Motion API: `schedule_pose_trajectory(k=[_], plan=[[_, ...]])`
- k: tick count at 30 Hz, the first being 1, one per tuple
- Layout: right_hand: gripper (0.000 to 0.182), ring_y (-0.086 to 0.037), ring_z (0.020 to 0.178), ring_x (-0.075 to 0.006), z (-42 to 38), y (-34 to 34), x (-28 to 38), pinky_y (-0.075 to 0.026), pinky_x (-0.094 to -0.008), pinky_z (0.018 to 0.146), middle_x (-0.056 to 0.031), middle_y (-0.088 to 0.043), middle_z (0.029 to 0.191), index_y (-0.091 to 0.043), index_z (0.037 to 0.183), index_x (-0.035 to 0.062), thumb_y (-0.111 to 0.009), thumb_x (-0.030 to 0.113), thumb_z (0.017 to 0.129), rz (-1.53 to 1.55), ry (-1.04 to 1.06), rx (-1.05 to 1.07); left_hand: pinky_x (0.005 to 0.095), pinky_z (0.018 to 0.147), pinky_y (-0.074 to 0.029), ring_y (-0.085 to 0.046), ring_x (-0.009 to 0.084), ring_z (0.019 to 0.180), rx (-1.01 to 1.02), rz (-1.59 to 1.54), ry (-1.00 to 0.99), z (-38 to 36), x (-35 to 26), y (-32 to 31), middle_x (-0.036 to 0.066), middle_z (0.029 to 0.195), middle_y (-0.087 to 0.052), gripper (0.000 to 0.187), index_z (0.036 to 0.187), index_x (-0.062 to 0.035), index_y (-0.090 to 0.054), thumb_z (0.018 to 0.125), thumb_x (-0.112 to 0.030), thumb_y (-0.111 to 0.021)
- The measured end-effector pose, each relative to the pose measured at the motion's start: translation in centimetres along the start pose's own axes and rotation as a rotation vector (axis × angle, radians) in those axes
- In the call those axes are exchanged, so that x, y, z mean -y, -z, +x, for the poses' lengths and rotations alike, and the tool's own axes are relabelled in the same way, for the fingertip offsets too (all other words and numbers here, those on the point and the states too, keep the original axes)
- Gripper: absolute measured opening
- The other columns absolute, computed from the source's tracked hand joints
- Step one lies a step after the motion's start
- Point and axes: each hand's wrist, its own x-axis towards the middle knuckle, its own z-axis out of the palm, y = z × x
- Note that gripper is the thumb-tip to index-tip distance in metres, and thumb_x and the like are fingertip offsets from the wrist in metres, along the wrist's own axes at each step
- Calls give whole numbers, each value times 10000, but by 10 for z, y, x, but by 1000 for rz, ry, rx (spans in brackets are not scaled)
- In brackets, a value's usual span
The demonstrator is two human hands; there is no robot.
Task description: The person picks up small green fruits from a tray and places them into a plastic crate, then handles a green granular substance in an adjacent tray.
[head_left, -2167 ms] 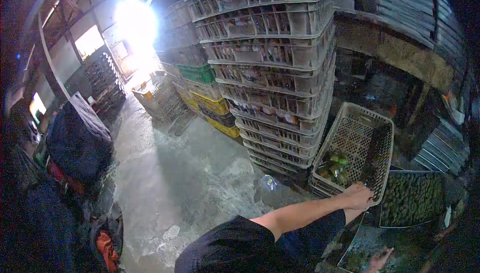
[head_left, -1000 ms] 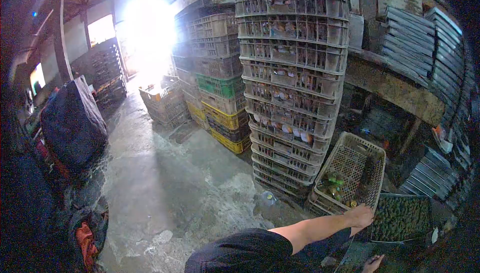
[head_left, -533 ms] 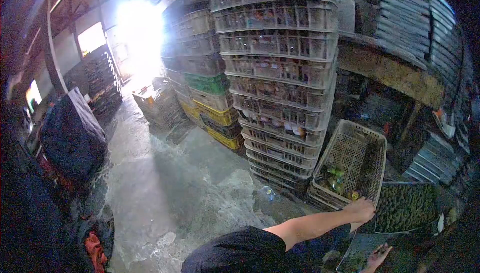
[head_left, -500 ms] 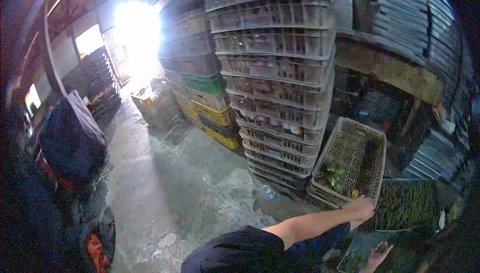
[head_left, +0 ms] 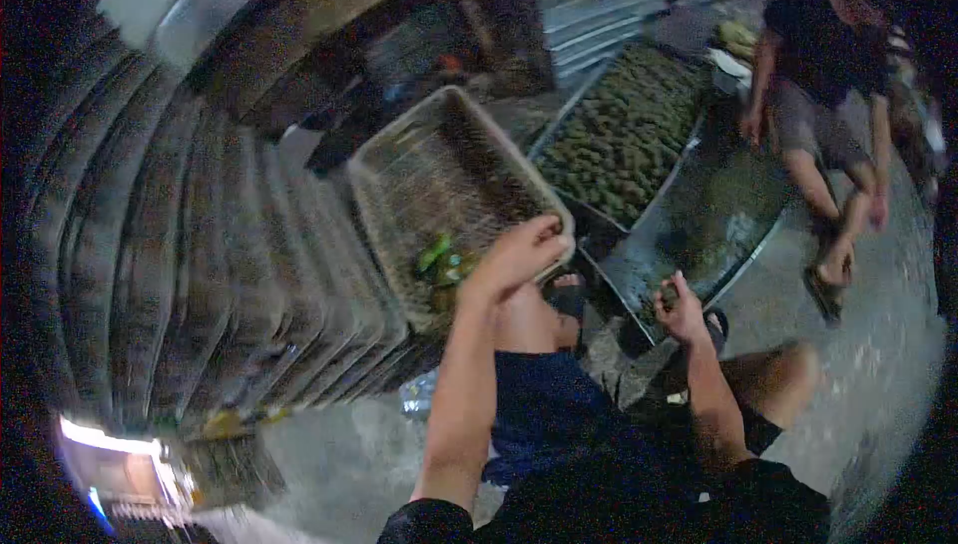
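Observation:
A pale plastic crate with perforated walls stands left of my legs, with a green leafy bit and some litter in its bottom. My left hand is at the crate's near right corner, its fingers bent over the rim; blur softens the exact contact. My right hand is raised over the near end of a shallow metal tray. Its thumb and fingers are closed round a small dark lump, whose kind I cannot make out.
A tray full of small dark greenish lumps lies beyond the metal tray. Tall stacked crates rise on the left. Another person sits at the far right, legs beside the trays. Corrugated sheets stand behind.
My view has swung right and down, bringing the trays, my legs and the other person into sight. My left hand remains at the crate's corner; my right hand now shows more fully.

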Motion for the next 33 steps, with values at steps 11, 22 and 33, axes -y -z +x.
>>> schedule_pose_trajectory(k=[11,22,33], plan=[[446,-601,716,-262,140,-7,2,-510,-419,625,-125,-576,871,-541,1006,-15,-415,410,958,-55,-74,7,319,882,-456,-604,232,1004,-41,100,-47,89,-11,-10,149,1080,-627,451,1248,-28,-523,869,-260,-604],[581,-384,1225,-366,180,89,-64,-489,-414,866,-179,-362,1383,-424,1321,103,-606,158,771,-2106,441,206,406,874,-439,-553,367,1038,144,236,-67,77,-14,-17,212,1126,-579,471,1233,3,-503,841,-233,-615],[524,-526,1026,-354,170,141,-86,-505,-432,797,-152,-529,1072,-468,1242,79,-593,116,734,-1910,198,161,427,881,-442,-554,389,1020,227,363,-148,93,-28,-19,222,1130,-570,501,1243,3,-482,808,-202,-624]])
